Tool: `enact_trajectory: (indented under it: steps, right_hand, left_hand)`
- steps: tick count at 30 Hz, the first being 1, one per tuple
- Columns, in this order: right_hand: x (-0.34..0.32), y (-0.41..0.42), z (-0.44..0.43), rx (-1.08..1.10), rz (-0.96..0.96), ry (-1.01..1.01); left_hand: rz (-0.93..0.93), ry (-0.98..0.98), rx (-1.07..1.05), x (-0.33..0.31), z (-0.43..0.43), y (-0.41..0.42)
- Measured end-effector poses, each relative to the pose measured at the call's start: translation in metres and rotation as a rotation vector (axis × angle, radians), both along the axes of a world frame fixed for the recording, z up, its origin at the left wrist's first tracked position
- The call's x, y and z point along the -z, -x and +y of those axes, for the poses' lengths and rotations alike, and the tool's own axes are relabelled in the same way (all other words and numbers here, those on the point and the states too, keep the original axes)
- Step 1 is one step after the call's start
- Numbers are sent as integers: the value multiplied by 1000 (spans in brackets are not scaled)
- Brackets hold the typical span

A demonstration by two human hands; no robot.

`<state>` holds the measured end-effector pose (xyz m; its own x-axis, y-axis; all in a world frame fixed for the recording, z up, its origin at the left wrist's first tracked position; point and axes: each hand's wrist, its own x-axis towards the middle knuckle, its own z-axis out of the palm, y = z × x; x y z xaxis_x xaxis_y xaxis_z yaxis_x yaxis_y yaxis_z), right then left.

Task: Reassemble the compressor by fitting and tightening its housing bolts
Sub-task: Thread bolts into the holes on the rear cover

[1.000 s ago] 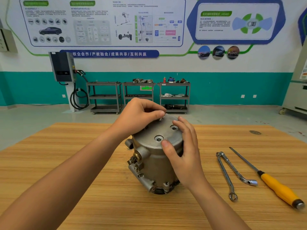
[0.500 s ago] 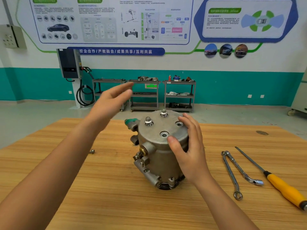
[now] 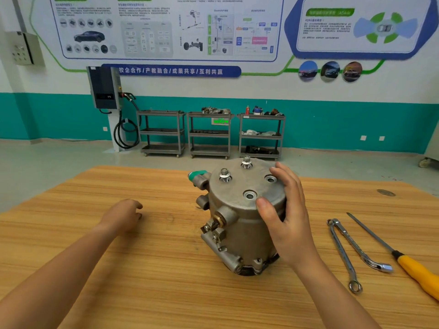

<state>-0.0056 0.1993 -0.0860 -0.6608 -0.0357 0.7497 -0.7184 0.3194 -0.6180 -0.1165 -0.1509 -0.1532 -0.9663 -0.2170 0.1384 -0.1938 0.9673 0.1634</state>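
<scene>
As we look down over the wooden counter [image 3: 166, 269], the compressor [image 3: 237, 229] stands on end near its middle, its round cover facing up and tilted a little towards us. Our right grip [image 3: 285, 217] clasps the right side of the housing. The thumb lies on the near edge of the cover and the fingers [image 3: 283, 176] curl over the far right rim.

Two bolts stand in the cover with their heads raised above the surface, the left bolt [image 3: 224, 175] and the far bolt [image 3: 246, 162], each with a washer under its head. Two more holes show as open recessed rings: the near hole [image 3: 250, 194] just beside our thumb and the right hole [image 3: 270, 179] just beside our fingers. A green-capped port [image 3: 198, 174] sticks out from the far left of the housing.

Our left grip [image 3: 123, 216] is down on the counter well to the left of the compressor and apart from it, with knuckles up and fingers curled downwards. We cannot tell whether they pinch anything.

To the right of the compressor three tools lie near one another: a ring spanner [image 3: 342, 255], an angled socket wrench [image 3: 356, 245], and farthest right a yellow-handled screwdriver [image 3: 415, 269]. Far off, three shelf carts [image 3: 210, 134] stand against the teal wall.
</scene>
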Motion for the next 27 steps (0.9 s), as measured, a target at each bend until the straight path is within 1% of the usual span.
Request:
enact_trajectory:
  steps: [3,5,6,7,9,10,11,12,13,14,15,16,18,20,22,24,27]
  right_hand:
    - [0,-1,1,-2,-16,-7]
    - [0,0,3,-13,-32,2]
    - [0,0,5,-23,-57,11]
    - [0,0,6,-35,-85,21]
    - [0,0,8,-56,-109,42]
    - [0,0,9,-63,-109,51]
    - [0,0,9,-70,-108,56]
    - [0,0,9,-75,-108,59]
    - [0,1,10,-80,-110,59]
    - [0,0,10,-84,-112,60]
    - [1,0,11,-87,-112,64]
    - [1,0,11,-91,-112,69]
    - [1,0,12,-98,-114,79]
    - [0,0,13,-100,-120,82]
    - [0,1,14,-108,-132,78]
    - [0,1,15,-116,-138,78]
    - [1,0,15,-122,-147,79]
  left_hand:
    - [-53,113,-1,7,1,12]
    - [0,82,8,3,6,13]
    - [77,-12,19,-4,12,12]
    - [195,-174,28,-15,20,8]
    - [463,-615,82,-53,45,-10]
    - [565,-826,164,-77,61,-25]
    - [641,-998,295,-101,78,-41]
    - [684,-1094,457,-124,97,-57]
    - [700,-1084,621,-145,118,-73]
    - [699,-990,768,-162,140,-88]
    - [685,-855,880,-175,162,-99]
    - [660,-711,948,-183,181,-105]
    - [578,-450,1003,-190,214,-108]
    - [461,-261,1029,-190,231,-104]
    - [393,-176,1026,-189,234,-100]
    - [391,-144,1019,-190,231,-98]
    - [402,-157,1020,-187,227,-97]
